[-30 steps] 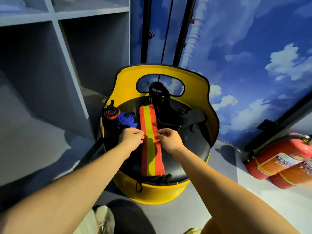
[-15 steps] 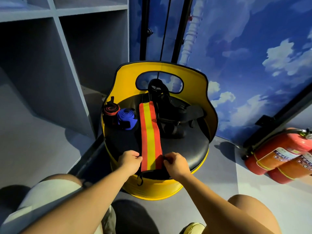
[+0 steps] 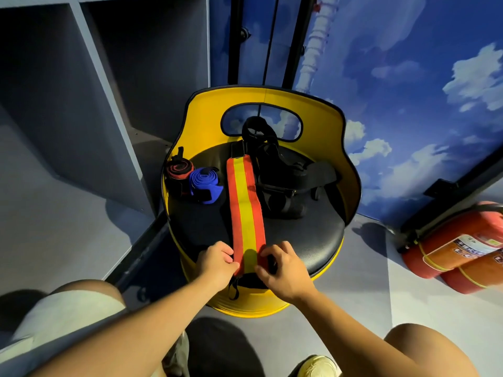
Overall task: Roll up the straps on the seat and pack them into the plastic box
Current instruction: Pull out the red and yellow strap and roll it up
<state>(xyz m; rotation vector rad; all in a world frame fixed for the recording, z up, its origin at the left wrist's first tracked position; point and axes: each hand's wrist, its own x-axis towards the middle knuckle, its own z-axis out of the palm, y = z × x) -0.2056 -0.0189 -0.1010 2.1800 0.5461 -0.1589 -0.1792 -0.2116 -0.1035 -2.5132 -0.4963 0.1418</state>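
Two rolled straps (image 3: 193,180) sit at the seat (image 3: 307,235)'s left. Both hands, left (image 3: 216,263) and right (image 3: 283,270), pinch the flat striped strap (image 3: 246,210)'s near end, seemingly starting its roll. No plastic box shows, so packing remains.

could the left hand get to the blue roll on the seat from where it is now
Probably yes. The blue roll lies on the left side of the seat, beyond the left hand, with bare cushion between them. But that hand is pinching the near end of the red and yellow strap, so it must let go first.
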